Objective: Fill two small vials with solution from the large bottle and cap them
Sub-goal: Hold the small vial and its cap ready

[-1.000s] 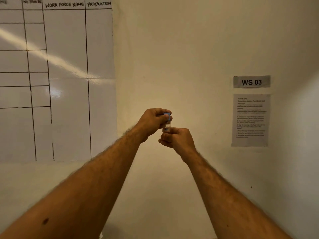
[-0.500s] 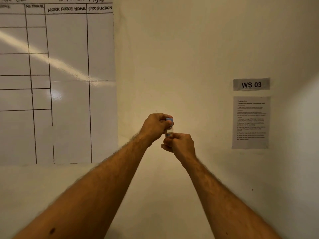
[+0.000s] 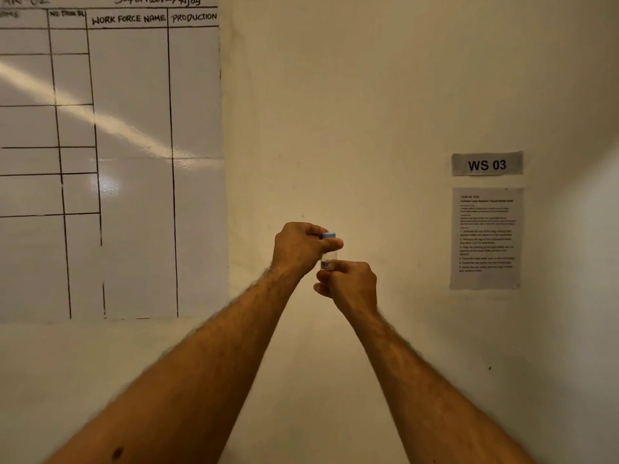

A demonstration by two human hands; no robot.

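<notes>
A small clear vial is held upright in front of the cream wall, level with the taped instruction sheet and well to its left. The right hand wraps its grip around the vial's lower half from below, fingers curled about the glass. The left hand comes in from above, its grip pinching the blue cap seated on the vial's top, thumb across the front. A "WS 03" label sits directly above the sheet; a ruled whiteboard hangs far left of it.
</notes>
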